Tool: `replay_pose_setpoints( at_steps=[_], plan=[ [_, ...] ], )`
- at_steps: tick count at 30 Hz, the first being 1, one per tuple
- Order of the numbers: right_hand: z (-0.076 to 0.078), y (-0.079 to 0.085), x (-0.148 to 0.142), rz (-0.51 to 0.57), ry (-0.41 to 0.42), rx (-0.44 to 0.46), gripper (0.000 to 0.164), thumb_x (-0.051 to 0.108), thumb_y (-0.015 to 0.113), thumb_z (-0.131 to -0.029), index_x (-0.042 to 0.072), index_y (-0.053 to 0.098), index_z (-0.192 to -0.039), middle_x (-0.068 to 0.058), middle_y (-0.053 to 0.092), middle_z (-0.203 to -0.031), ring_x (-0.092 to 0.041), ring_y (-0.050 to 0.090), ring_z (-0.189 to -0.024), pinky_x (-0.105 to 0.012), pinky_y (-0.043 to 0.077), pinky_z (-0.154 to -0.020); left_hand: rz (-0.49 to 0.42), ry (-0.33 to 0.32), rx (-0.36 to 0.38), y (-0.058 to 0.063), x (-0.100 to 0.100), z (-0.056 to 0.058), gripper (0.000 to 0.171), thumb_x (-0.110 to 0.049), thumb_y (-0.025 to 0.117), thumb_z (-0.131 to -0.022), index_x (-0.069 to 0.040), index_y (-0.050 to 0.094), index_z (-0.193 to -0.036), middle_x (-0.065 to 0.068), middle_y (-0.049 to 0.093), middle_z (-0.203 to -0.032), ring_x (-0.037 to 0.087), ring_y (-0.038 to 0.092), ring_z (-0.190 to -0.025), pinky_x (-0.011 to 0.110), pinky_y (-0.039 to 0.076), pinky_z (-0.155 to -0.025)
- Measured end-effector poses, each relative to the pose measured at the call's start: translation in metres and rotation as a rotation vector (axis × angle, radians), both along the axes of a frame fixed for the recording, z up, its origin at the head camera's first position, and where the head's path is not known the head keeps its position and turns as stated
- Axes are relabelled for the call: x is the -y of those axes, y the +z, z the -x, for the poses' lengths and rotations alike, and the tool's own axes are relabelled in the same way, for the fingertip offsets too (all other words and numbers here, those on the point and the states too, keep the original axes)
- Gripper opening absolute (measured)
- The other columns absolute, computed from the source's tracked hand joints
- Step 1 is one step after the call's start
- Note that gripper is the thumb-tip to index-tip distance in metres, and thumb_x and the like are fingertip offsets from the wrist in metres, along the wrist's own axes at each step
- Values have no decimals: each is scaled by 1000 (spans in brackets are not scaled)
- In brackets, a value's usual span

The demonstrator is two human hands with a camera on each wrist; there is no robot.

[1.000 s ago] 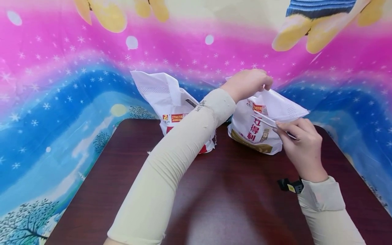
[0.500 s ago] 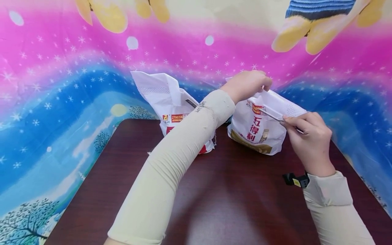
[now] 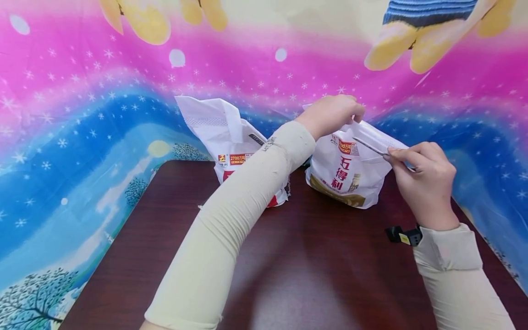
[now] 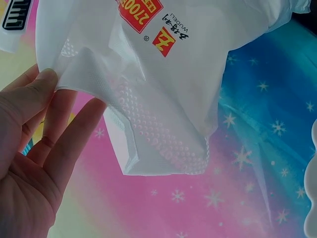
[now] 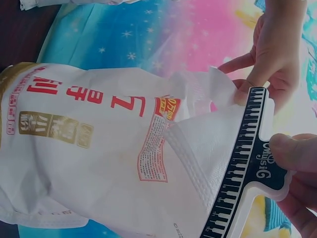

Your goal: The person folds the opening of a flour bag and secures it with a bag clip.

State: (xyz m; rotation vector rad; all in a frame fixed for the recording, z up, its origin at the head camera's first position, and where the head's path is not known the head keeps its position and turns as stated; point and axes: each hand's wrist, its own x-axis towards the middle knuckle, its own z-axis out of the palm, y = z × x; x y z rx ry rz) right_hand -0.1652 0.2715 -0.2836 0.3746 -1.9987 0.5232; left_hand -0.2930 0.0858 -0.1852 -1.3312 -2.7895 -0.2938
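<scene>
A white flour bag [image 3: 363, 181] with red lettering and a gold base stands at the table's back right. My left hand [image 3: 332, 113] pinches its top edge between thumb and fingers, seen closely in the left wrist view. My right hand [image 3: 429, 178] holds a wide clip [image 5: 233, 173] by its handle, thumb on one side and fingers on the other. Black and white piano keys are printed along the clip. In the right wrist view its long edge lies across the bag's folded top flap [image 5: 203, 144], close beside the left fingers.
A second white bag [image 3: 214, 121] with red print stands to the left, partly behind my left forearm. A black and white striped strip [image 3: 257, 138] shows on it. The dark wooden table [image 3: 313, 275] meets a colourful cloth backdrop [image 3: 247, 68] behind the bags.
My right hand and the clip have moved right and up, from before the bag's front to its upper edge. The right corner of the bag's top now looks folded down. My left hand stays put.
</scene>
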Motion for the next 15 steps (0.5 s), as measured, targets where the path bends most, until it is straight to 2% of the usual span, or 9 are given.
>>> replay_pose_setpoints(
  at_steps=[8,15],
  plan=[
    [1,6,-4,-63,-40,38,23,0,81,-83,-9,75,-103,-26,60,-82,-40,54,-82,-12,28,-75,-5,-14,-20,0,1,-1,22,-14,49,-106,-18,65,-121,-6,62,-131,8,55,-125,19,42,-99],
    [8,7,-6,-6,-50,29,24,-5,84,-78,-7,76,-101,-25,61,-80,-40,54,-80,-16,27,-74,0,-17,-42,0,1,-1,20,-14,51,-106,-17,66,-119,-6,63,-127,7,55,-121,19,42,-98]
  ],
)
